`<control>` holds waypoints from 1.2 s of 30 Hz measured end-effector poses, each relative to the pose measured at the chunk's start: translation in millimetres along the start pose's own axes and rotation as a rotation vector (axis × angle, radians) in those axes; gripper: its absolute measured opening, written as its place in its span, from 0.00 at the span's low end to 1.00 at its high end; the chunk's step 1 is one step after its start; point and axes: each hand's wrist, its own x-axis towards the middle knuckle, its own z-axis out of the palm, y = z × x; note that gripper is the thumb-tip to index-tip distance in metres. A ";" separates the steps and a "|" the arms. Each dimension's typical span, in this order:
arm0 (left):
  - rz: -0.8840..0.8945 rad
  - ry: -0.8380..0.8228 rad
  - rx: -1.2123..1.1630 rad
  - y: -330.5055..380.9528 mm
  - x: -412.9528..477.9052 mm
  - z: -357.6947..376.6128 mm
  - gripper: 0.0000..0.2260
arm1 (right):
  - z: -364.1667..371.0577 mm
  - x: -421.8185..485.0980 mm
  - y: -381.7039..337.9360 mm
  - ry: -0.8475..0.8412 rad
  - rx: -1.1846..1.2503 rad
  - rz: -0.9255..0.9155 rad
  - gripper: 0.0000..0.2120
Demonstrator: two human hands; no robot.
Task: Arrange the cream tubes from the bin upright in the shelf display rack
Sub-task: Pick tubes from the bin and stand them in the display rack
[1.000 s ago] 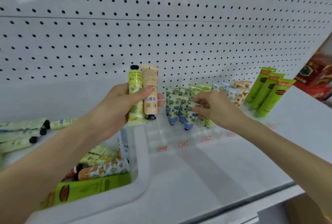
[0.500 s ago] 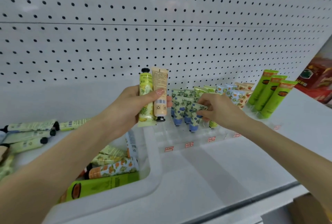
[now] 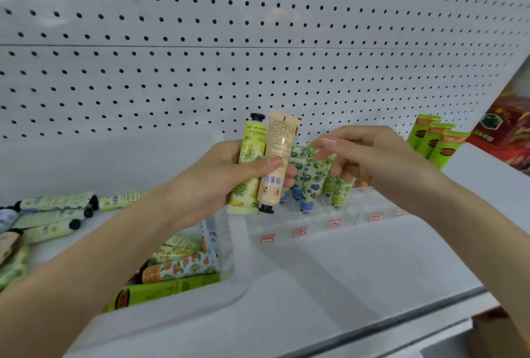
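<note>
Pegboard back panel (image 3: pixel 258 27): white with black holes, fills the top half. White shelf (image 3: pixel 358 265) below it.

White bin (image 3: pixel 229 294) is on the shelf, front-left. Lying in it:
- a big green tube (image 3: pixel 166 290)
- an orange-fruit print tube (image 3: pixel 180 267)
- pale green-print tubes (image 3: pixel 177 245)
- one white tube (image 3: pixel 210 228) on end, barcode showing

Clear rack (image 3: pixel 315 218) is just right of the bin. Red-and-white tags (image 3: pixel 299 232) run along its front lip, text too small to read. Rack holds blue-flower tubes (image 3: pixel 308 182), blue caps down, with green-print tubes (image 3: pixel 339 192) beside them, all upright.

Three tall green tubes (image 3: pixel 430 139) stand further right, orange crimped ends up. Each has a dark oval logo, unreadable. Can't tell if they sit in the rack. Red package (image 3: pixel 510 131) at far right has yellow print, unreadable. Loose pale green tubes (image 3: pixel 54 204) with black caps lie flat on the shelf left of the bin.

Left hand (image 3: pixel 218 182) grasps two tubes side by side above the bin's back corner, thumb across both.
- Yellow-green tube (image 3: pixel 252 162): black cap up.
- Peach tube (image 3: pixel 279 154): black cap down, back face out. It shows fine print, a barcode (image 3: pixel 272 179) and a recycling mark; the words aren't legible.

Right hand (image 3: pixel 381 162) hovers in front of the racked tubes, fingers loosely curved, nothing in them. Its index fingertip (image 3: pixel 327 142) points at the peach tube, near but apart.
</note>
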 end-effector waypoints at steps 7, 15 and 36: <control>-0.042 -0.048 0.118 6.2 -16.8 39.5 0.17 | 2.3 -29.6 13.3 -0.137 0.302 -0.022 0.06; -0.150 -0.047 -0.072 -35.3 7.2 111.1 0.14 | -55.7 -43.1 50.8 -0.218 0.393 0.107 0.09; -0.109 0.164 -0.177 -108.2 110.8 205.6 0.10 | -193.6 -10.1 124.7 -0.009 0.059 0.162 0.05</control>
